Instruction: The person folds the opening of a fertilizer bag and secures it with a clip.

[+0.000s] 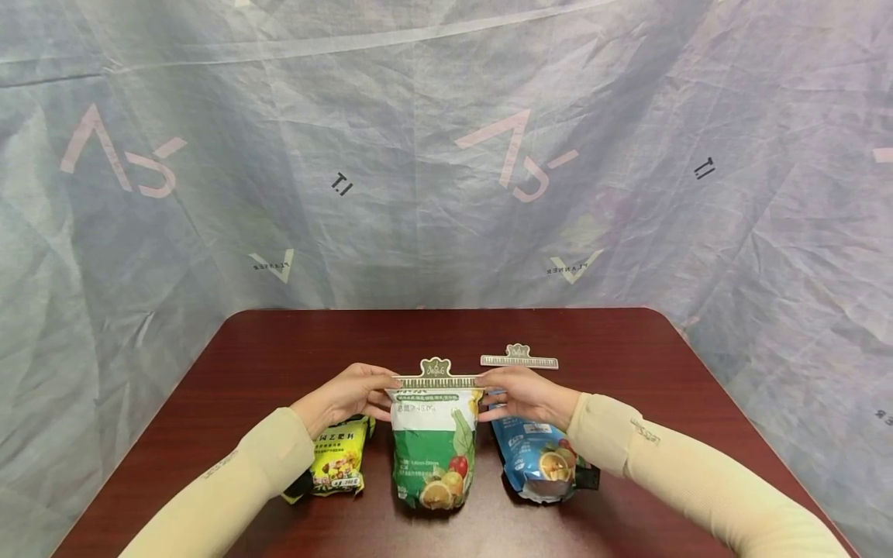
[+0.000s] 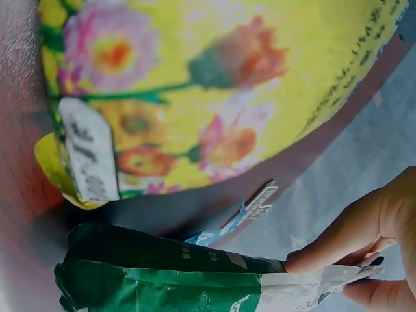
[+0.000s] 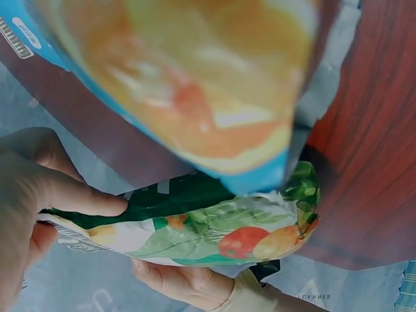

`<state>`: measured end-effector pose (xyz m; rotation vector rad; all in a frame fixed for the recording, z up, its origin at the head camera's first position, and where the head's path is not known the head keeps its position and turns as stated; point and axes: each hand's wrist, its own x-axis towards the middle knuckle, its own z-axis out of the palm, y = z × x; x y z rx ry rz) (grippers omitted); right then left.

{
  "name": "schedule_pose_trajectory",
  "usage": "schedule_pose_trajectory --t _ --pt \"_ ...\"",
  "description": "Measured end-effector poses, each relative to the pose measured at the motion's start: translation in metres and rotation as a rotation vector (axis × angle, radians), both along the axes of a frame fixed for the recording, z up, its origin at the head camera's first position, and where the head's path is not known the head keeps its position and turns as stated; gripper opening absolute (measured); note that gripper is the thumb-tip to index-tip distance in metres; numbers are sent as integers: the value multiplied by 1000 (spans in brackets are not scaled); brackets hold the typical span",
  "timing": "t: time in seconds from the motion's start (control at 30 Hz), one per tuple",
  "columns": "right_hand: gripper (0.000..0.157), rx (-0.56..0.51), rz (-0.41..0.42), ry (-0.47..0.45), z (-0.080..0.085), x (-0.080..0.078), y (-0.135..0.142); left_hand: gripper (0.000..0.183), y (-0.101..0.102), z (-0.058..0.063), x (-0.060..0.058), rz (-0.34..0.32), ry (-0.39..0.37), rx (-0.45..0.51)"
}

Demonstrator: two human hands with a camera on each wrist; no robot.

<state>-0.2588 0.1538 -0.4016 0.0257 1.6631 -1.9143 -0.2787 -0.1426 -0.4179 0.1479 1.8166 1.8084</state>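
Observation:
A green and white pouch [image 1: 434, 446] printed with fruit and vegetables stands upright at the middle of the table. Across its top edge sits a wide ruler-marked clip [image 1: 436, 380] with a shaped tab. My left hand [image 1: 354, 394] pinches the left top corner, thumb and fingers on either face of the pouch. At the opposite corner my right hand [image 1: 528, 394] pinches the top edge by the clip's end. The right wrist view shows the pouch side-on, its printed front [image 3: 224, 237] bulging below my right thumb.
A yellow flower-printed pouch [image 1: 339, 457] leans at the left, partly behind my left hand. To the right is a blue fruit-printed pouch [image 1: 536, 457], its upper part hidden by my right hand; a similar clip [image 1: 519, 360] shows beyond it. Grey cloth [image 1: 432, 194] hangs behind the table [image 1: 349, 333].

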Motion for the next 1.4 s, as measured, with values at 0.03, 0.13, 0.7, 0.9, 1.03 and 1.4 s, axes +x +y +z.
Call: schedule_pose_trajectory --t 0.03,0.13,0.7,0.9,1.03,1.4 --pt "49 3 -8 -6 0 -1 -1 33 0 -1 -1 3 -5 -2" --pt "50 15 -20 -18 0 -3 -4 35 0 -2 -2 13 -4 -18" --pt "47 106 -11 -64 -1 -11 -10 37 8 -11 -5 107 -54 -120" --pt "47 131 -6 -68 -2 -15 -12 37 9 -15 -7 125 -68 -143" --pt "51 150 9 -71 -5 -18 -13 39 10 -18 -9 132 -75 -153" --pt "50 204 -21 -83 -12 -21 -18 53 9 -21 -11 133 -130 -167"
